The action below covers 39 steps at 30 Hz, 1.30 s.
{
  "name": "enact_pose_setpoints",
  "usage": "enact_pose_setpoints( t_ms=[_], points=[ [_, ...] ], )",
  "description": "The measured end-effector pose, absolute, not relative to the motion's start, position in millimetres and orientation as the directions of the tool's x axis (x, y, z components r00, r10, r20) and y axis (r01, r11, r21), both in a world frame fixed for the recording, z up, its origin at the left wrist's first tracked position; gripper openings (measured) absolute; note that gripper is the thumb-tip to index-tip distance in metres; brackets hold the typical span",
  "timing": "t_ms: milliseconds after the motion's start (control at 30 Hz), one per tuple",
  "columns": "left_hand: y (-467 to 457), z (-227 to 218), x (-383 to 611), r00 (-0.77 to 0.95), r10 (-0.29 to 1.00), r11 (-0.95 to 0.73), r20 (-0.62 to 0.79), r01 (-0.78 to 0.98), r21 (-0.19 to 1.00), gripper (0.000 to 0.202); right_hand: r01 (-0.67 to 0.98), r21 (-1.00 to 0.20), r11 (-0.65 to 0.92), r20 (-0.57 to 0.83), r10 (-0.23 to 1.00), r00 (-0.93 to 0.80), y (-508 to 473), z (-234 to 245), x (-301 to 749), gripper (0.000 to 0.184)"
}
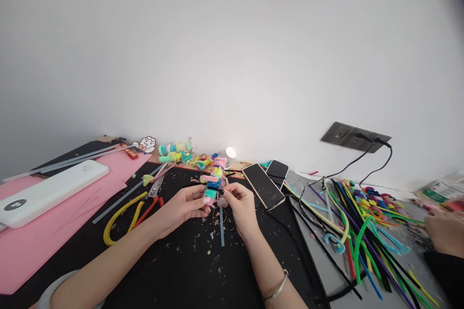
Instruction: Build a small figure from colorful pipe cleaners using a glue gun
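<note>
Both my hands meet at the middle of a black table. My left hand and my right hand are each closed in a pinch on a stick wound with coiled pipe cleaners in pink, green, blue and black. The stick's bare grey end points down toward me between my wrists. A thin bracelet sits on my right wrist.
Yellow-handled pliers, red-handled cutters and grey rods lie left of my hands. A white power bank rests on pink foam sheet. Two phones lie at right, beside a heap of loose pipe cleaners. Another person's hand is at far right.
</note>
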<state>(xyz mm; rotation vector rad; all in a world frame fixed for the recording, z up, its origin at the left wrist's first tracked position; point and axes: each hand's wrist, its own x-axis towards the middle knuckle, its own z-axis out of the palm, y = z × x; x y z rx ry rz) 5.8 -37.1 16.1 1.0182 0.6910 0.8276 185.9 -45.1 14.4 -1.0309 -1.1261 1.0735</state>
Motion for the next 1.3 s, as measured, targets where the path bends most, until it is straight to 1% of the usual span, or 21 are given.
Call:
enact_pose_setpoints(
  t_ms=[333, 567, 633, 967, 1300],
  points=[
    [-37, 17, 6, 0.559, 0.822, 0.323, -0.110, -0.297, 0.899, 0.031, -0.114, -0.975, 0.191, 0.183, 0.980, 0.077, -45, 12, 186, 0.013],
    [-37, 23, 6, 0.516, 0.846, 0.345, -0.136, -0.335, 0.877, 0.047, -0.064, -0.972, 0.228, 0.223, 0.972, 0.080, -45, 11, 186, 0.012],
    [-36, 24, 6, 0.503, 0.852, 0.351, -0.145, -0.344, 0.871, 0.048, -0.059, -0.972, 0.227, 0.222, 0.972, 0.075, -45, 12, 186, 0.013],
    [-33, 12, 5, 0.437, 0.889, 0.305, -0.137, -0.342, 0.889, 0.046, -0.041, -0.978, 0.207, 0.204, 0.977, 0.056, -46, 8, 185, 0.014],
    [-33, 13, 6, 0.425, 0.896, 0.278, -0.126, -0.317, 0.907, 0.040, -0.026, -0.979, 0.203, 0.200, 0.976, 0.082, -47, 11, 185, 0.012]
  ],
)
